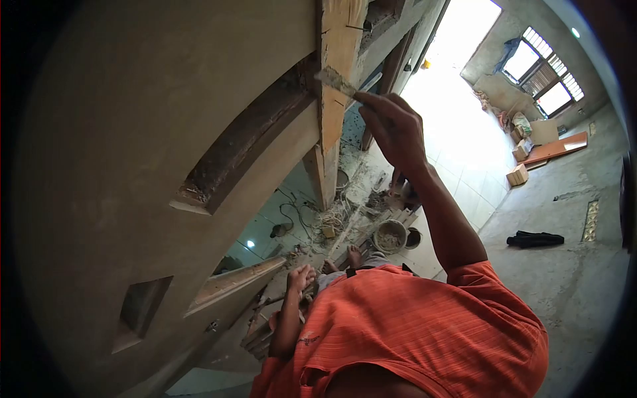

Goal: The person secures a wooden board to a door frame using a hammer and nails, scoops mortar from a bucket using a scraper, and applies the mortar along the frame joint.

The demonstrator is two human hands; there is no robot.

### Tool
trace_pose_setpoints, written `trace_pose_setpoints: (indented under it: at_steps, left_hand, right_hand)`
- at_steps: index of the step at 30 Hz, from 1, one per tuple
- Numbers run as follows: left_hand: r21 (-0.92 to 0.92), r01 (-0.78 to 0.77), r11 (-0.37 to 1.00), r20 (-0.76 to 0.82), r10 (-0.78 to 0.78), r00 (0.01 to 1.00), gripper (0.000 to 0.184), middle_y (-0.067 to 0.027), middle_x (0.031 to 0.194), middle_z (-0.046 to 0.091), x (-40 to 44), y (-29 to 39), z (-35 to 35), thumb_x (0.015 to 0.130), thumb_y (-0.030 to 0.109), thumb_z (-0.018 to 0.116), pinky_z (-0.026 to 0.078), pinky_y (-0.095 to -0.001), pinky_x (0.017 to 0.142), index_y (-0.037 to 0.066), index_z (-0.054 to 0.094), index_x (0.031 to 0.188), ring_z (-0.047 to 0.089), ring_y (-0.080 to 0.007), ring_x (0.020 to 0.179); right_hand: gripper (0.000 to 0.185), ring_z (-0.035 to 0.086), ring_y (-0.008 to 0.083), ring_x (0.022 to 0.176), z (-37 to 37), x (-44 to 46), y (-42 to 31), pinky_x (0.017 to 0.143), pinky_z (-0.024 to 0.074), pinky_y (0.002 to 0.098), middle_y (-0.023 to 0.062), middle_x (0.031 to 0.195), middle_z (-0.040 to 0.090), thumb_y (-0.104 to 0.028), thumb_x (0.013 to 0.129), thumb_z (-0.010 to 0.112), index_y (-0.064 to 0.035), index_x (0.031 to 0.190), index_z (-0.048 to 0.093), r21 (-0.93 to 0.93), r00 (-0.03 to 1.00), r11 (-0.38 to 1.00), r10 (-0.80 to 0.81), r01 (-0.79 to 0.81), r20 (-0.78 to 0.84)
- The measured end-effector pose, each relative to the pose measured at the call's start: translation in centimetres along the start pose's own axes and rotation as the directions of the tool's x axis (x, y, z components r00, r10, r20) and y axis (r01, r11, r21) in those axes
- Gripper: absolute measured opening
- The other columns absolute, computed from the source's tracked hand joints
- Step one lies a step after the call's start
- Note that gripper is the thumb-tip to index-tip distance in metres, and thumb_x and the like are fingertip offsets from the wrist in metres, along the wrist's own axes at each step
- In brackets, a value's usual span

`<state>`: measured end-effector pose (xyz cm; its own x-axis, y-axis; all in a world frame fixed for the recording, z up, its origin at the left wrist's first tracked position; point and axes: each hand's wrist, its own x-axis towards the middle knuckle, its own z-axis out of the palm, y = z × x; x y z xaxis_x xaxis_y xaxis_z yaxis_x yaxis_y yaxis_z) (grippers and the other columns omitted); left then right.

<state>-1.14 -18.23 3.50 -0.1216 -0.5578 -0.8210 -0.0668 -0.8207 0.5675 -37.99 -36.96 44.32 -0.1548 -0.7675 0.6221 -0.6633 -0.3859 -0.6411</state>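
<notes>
My right hand is raised and closed around the end of a narrow flat tool smeared with grey cement. Whether it is a trowel or a brush I cannot tell. Its far end lies in front of a wooden board at the edge of the wall opening, and contact is unclear. Set into the plastered wall is a long curved niche. Low beside my body, my left hand has its fingers curled closed; what they hold, if anything, is hidden.
A bucket of grey mix stands near my feet, with a dark pail beside it. Rubble and a coil of cord litter the floor. Nails stick out of the board. Boxes and an orange panel lie along the far wall.
</notes>
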Motion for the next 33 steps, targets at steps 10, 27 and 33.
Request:
trace_pose_setpoints:
  at_steps: [10,27,33]
  left_hand:
    - [-0.344,-0.002,0.939,-0.308,-0.112,0.945,0.04,-0.0092,0.113,0.071,-3.2,-8.1,-7.0,0.104,0.039,0.062,0.058,-0.031,0.077,0.003,0.067,0.121,0.07,-0.017,0.092]
    - [-0.158,0.12,0.98,-0.199,-0.15,0.968,0.06,-0.0162,0.134,0.063,-5.8,-8.5,-8.2,0.106,0.05,0.055,0.05,-0.036,0.098,0.0,0.056,0.139,0.062,-0.0232,0.118]
    - [0.05,0.134,0.99,-0.042,-0.132,0.99,0.068,-0.0186,0.141,0.06,-4.5,-7.7,-8.7,0.106,0.054,0.053,0.048,-0.0378,0.105,-0.001,0.052,0.146,0.059,-0.0255,0.127]
  right_hand:
    - [0.034,0.072,0.0255,0.082,-1.5,-2.3,1.1,0.075,0.0562,0.0365,0.0104,0.095,0.071,-0.021,0.092,0.08,-0.0072,0.122,0.073,0.029,0.998,0.999,0.038,-0.039,0.048]
    - [0.038,0.071,0.0379,0.101,0.2,-23.1,10.7,0.088,0.0547,0.0463,0.0183,0.108,0.074,-0.039,0.099,0.064,-0.0044,0.111,0.076,-0.224,0.81,0.852,0.521,-0.474,0.268]
    - [0.043,0.07,0.0392,0.096,0.9,-38.1,17.5,0.084,0.0543,0.0495,0.0185,0.101,0.074,-0.045,0.098,0.064,-0.0066,0.109,0.077,-0.449,0.538,0.591,0.803,-0.67,0.255]
